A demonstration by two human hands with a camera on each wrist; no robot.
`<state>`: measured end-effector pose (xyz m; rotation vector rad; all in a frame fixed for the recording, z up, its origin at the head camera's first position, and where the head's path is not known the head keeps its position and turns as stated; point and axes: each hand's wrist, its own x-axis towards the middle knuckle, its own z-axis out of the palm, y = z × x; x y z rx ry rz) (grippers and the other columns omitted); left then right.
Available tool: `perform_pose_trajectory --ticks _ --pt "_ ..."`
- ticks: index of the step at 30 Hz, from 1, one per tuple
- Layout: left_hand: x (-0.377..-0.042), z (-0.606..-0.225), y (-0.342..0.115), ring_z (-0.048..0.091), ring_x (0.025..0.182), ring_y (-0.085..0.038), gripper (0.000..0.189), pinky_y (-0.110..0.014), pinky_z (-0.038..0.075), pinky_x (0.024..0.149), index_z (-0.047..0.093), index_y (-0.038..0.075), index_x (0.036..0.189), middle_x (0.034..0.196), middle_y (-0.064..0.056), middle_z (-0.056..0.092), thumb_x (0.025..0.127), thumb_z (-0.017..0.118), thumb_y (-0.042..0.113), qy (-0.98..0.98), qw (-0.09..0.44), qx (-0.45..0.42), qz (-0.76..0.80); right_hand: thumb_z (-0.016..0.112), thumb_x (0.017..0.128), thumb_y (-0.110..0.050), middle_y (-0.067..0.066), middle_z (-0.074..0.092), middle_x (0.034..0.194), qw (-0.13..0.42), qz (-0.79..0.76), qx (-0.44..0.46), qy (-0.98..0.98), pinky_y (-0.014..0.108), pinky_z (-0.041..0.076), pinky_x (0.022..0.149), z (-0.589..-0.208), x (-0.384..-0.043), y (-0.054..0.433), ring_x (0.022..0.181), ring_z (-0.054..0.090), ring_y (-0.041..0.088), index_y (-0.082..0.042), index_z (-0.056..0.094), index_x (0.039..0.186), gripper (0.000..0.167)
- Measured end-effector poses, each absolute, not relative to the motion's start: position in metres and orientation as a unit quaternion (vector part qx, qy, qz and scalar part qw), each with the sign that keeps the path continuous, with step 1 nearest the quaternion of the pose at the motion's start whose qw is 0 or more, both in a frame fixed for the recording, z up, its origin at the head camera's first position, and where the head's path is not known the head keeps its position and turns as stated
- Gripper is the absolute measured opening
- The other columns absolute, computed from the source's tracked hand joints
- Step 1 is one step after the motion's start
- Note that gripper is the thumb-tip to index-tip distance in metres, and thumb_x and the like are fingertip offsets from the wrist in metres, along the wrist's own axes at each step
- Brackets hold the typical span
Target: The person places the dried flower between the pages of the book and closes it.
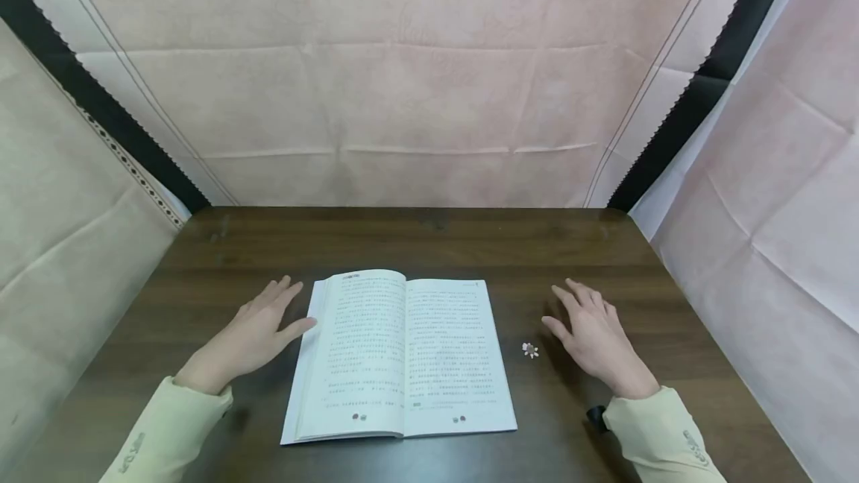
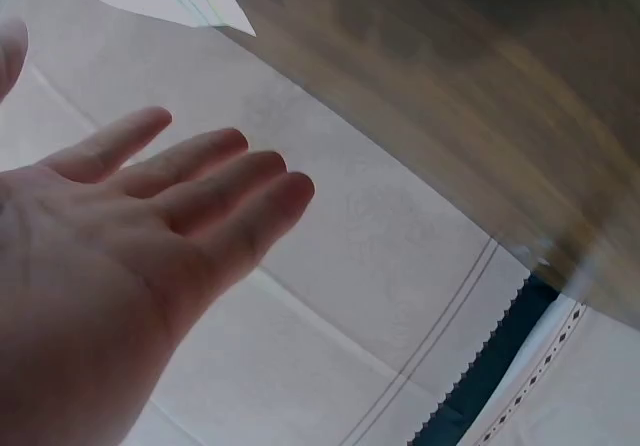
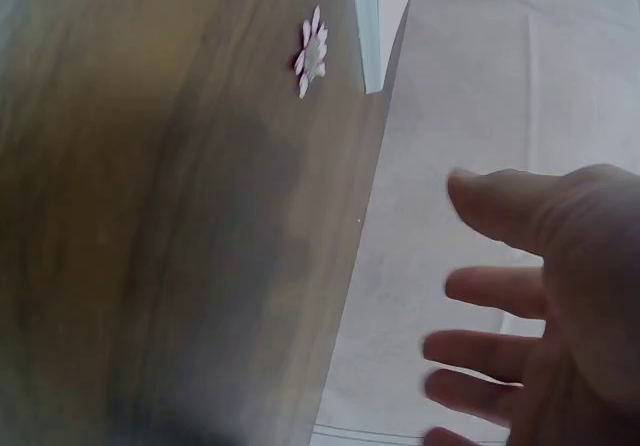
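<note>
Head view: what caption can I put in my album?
Open book and small flower between left hand and right hand.

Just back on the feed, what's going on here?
A person has both hands out over a wooden table, and neither is gripping anything. An open book lies between them. The left hand is at the book's left edge; its thumb overlaps that edge in the head view, but I can't tell whether it touches. The right hand is open, off to the right, with a small pale flower lying on the table between it and the book.
</note>
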<state>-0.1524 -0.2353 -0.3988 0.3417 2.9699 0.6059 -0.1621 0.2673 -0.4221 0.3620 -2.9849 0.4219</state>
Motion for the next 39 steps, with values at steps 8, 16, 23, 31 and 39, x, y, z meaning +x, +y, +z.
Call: perform_pose_trajectory --ticks 8,16,23,31,39 --pt "-0.150 -0.409 -0.227 0.030 0.135 -0.053 0.077 -0.071 0.025 0.102 0.036 -0.006 0.145 0.149 -0.033 0.030 0.094 0.061 0.046 0.971 0.050 0.127 0.195 0.069 0.092 -0.025 0.018 0.056 0.122 0.038 0.150 0.140 -0.978 0.058 0.038 0.093 -0.424 -0.158 0.261 0.114 0.047 0.037 -0.002 0.062 0.121 0.037" --pt "-0.150 -0.411 -0.226 0.030 0.135 -0.053 0.080 -0.071 0.025 0.102 0.038 -0.005 0.145 0.150 -0.032 0.029 0.092 0.060 0.051 0.972 0.062 0.124 0.189 0.073 0.089 -0.018 -0.004 0.053 0.088 0.029 0.163 0.160 -0.973 0.037 0.038 0.074 -0.427 -0.158 0.257 0.087 0.044 0.019 -0.015 0.065 0.090 0.008" --pt "-0.151 -0.413 -0.224 0.031 0.134 -0.053 0.079 -0.071 0.026 0.101 0.040 -0.004 0.144 0.150 -0.032 0.029 0.092 0.061 0.051 0.972 0.063 0.126 0.189 0.072 0.089 -0.028 -0.005 0.056 0.090 -0.011 0.166 0.150 -0.975 0.042 0.040 0.078 -0.432 -0.159 0.253 0.091 0.048 0.019 -0.016 0.065 0.092 0.014" --pt "-0.150 -0.418 -0.225 0.031 0.135 -0.053 0.080 -0.071 0.025 0.101 0.040 -0.004 0.144 0.150 -0.033 0.028 0.091 0.062 0.052 0.972 0.075 0.120 0.189 0.074 0.086 -0.035 -0.006 0.056 0.091 -0.026 0.154 0.153 -0.976 0.053 0.030 0.090 -0.433 -0.159 0.248 0.092 0.050 0.019 -0.018 0.064 0.093 0.021" --pt "-0.151 -0.420 -0.224 0.030 0.136 -0.051 0.081 -0.072 0.024 0.102 0.040 -0.003 0.145 0.151 -0.031 0.028 0.090 0.063 0.051 0.972 0.084 0.115 0.188 0.076 0.084 -0.034 -0.007 0.052 0.086 -0.054 0.149 0.155 -0.975 0.057 0.026 0.094 -0.432 -0.160 0.247 0.087 0.048 0.016 -0.020 0.063 0.088 0.021"
